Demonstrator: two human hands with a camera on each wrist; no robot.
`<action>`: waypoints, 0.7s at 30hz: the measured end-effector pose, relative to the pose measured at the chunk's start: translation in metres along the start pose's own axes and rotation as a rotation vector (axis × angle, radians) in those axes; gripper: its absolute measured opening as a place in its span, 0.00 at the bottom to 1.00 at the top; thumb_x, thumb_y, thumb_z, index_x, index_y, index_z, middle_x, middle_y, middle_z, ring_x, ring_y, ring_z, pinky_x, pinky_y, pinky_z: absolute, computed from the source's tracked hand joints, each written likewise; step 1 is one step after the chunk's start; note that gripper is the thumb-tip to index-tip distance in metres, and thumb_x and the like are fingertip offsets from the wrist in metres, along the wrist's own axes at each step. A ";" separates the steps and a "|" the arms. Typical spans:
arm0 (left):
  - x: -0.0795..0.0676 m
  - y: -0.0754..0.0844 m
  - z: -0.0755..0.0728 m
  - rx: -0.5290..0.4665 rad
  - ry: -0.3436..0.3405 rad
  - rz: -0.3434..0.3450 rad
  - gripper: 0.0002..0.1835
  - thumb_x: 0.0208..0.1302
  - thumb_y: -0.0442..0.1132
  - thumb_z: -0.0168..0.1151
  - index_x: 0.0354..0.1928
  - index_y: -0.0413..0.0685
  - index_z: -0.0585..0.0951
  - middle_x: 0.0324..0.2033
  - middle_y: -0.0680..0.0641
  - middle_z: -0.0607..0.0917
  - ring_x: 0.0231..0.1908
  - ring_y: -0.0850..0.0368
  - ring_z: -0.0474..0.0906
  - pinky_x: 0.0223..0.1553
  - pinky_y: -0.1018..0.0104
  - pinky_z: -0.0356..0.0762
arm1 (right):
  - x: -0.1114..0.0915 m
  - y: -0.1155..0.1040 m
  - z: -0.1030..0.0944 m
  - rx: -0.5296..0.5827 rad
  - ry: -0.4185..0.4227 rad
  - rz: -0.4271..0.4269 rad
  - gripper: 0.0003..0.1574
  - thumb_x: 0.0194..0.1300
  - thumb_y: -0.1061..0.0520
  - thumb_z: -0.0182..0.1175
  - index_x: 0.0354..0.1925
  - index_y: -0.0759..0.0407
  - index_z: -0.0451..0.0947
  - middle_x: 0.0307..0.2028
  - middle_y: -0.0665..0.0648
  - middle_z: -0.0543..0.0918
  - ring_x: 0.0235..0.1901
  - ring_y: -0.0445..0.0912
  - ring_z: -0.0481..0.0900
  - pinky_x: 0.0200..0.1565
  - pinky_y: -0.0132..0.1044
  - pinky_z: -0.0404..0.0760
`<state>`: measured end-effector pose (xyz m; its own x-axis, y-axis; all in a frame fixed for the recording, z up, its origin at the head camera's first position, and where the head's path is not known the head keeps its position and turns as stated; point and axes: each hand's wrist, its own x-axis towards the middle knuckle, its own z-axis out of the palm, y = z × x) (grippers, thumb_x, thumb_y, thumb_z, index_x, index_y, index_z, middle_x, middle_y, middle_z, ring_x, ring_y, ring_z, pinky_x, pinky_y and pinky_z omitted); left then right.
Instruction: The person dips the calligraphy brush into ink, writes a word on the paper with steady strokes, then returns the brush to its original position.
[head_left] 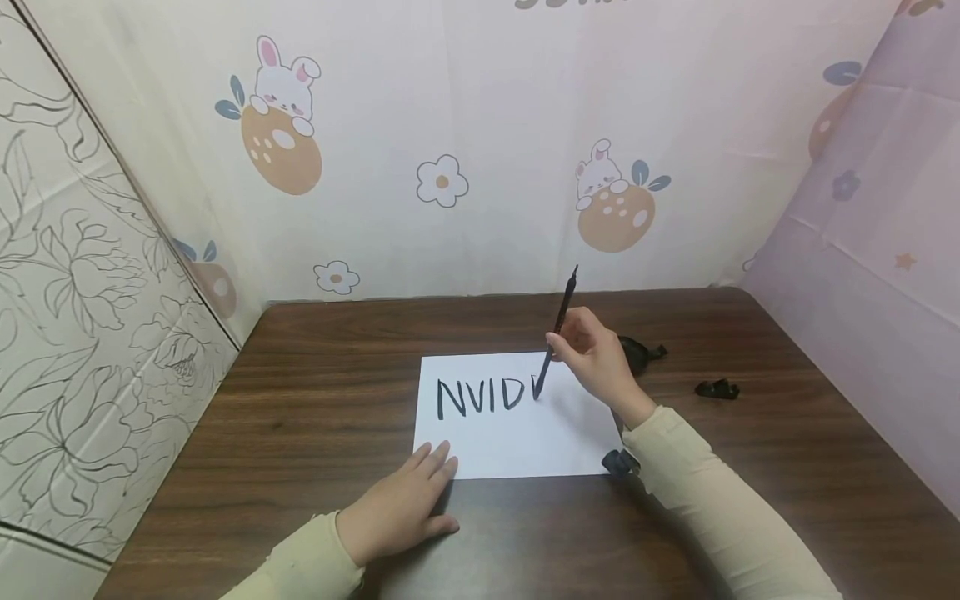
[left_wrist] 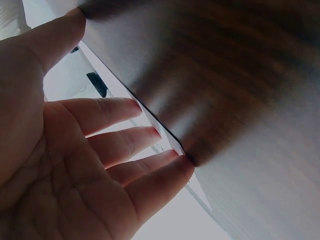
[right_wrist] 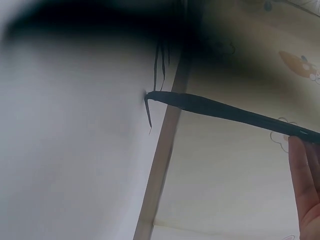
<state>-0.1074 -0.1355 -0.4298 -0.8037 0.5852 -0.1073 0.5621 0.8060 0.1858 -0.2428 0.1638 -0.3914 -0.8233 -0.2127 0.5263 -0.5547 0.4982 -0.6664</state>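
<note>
My right hand [head_left: 600,362] pinches a slim black writing brush [head_left: 564,304] between thumb and fingers, its handle slanting up. The brush tip touches a white sheet of paper [head_left: 517,446], where the black letters "NVID" [head_left: 480,395] stand, with a short stroke beside them at the tip. In the right wrist view the tapered brush head [right_wrist: 200,105] meets the paper, and some fingers [right_wrist: 302,175] show at the edge. My left hand [head_left: 401,508] rests with spread fingers at the paper's lower left corner; the left wrist view shows its fingertips [left_wrist: 150,134] along the paper's edge.
The brown wood-grain table [head_left: 322,375] meets a patterned cloth [head_left: 510,100] at the back. A black object [head_left: 637,354] lies partly hidden behind my right hand, and a small black piece [head_left: 717,389] lies farther right. Another dark object [head_left: 619,462] sits by the paper's lower right corner.
</note>
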 end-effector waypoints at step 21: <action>0.001 -0.001 0.002 -0.011 0.007 -0.004 0.41 0.61 0.59 0.64 0.68 0.39 0.69 0.70 0.36 0.67 0.69 0.35 0.64 0.65 0.45 0.69 | -0.003 -0.006 -0.003 0.034 -0.045 -0.030 0.14 0.66 0.61 0.63 0.48 0.59 0.72 0.30 0.55 0.81 0.27 0.45 0.86 0.32 0.31 0.85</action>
<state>-0.1080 -0.1353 -0.4322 -0.8076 0.5811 -0.1008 0.5565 0.8075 0.1958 -0.2361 0.1640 -0.3871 -0.8102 -0.2651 0.5228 -0.5827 0.4621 -0.6685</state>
